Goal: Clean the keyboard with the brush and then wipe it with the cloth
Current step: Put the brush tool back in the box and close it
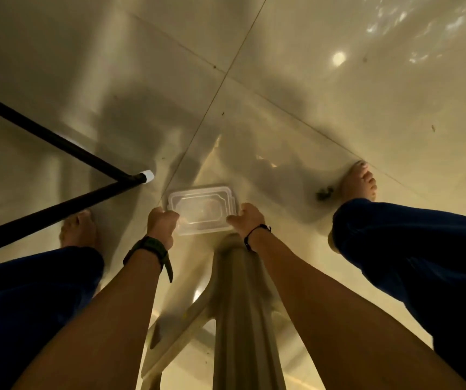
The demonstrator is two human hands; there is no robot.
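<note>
Looking straight down at the tiled floor [296,66] here, both my arms stretched low, and between my hands sits a clear plastic container [202,209] with its lid on, resting down at floor level. My left hand [162,222] has its grip curled round the container's left edge, fingers wrapped over the rim; my right hand [247,218] is clamped on the right edge the same way, thumb side toward me. A dark watch [148,249] rides my left wrist with its strap end sticking out, and a thin black cord bracelet [255,235] circles my right wrist. Both my bare feet are planted on the tiles, left foot [78,229] near the black metal bars, right foot [360,180] well out to the right, legs in dark blue trousers [412,249]. Two black bars [57,142] meet at a white-capped corner just left of the container. A pale ribbed plastic chair leg [240,305] runs up between my forearms, its foot just beside the container's near edge. A small dark object [324,193] lies on the floor beside my right foot; too blurred to name. Keyboard, brush and cloth: none of them in this view
</note>
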